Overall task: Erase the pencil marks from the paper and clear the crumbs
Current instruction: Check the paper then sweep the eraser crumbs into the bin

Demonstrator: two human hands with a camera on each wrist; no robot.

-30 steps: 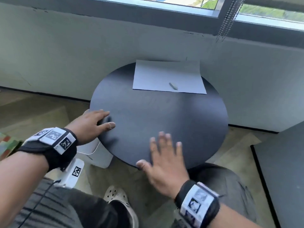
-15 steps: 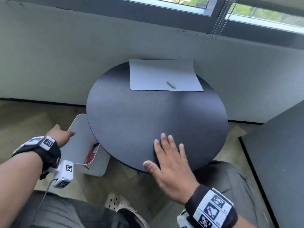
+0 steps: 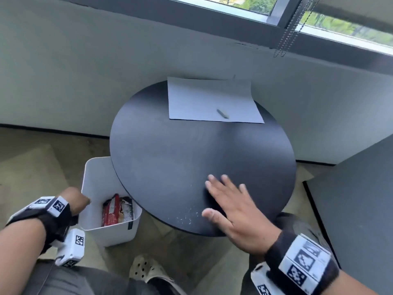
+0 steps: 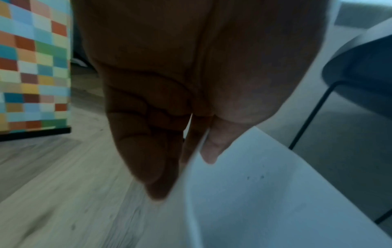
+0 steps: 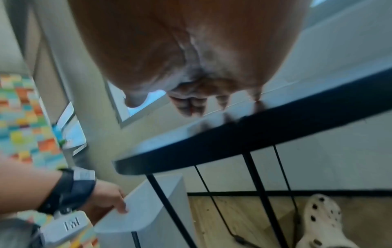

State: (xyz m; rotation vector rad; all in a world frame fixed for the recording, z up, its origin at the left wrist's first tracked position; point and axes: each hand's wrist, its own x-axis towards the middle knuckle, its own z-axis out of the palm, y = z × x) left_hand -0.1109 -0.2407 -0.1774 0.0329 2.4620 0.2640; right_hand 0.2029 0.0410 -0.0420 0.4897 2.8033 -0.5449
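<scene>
Left hand (image 3: 75, 199) left table edge, now pinches rim of white bin (image 3: 93, 167), thumb inside, bin drawn out beside round black table (image 3: 170, 156), near crumbs. Right hand (image 3: 231, 207) flat, fingers spread, holding nothing, just right of crumbs (image 3: 187, 216) at near edge. Paper (image 3: 212, 101) with eraser (image 3: 222, 113) at far edge, no marks visible. Judgement: erasing done, sweep into bin comes next

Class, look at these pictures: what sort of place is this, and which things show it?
Probably a home or office corner: a small round black table by a window, a wood-look floor and a white waste bin.
</scene>
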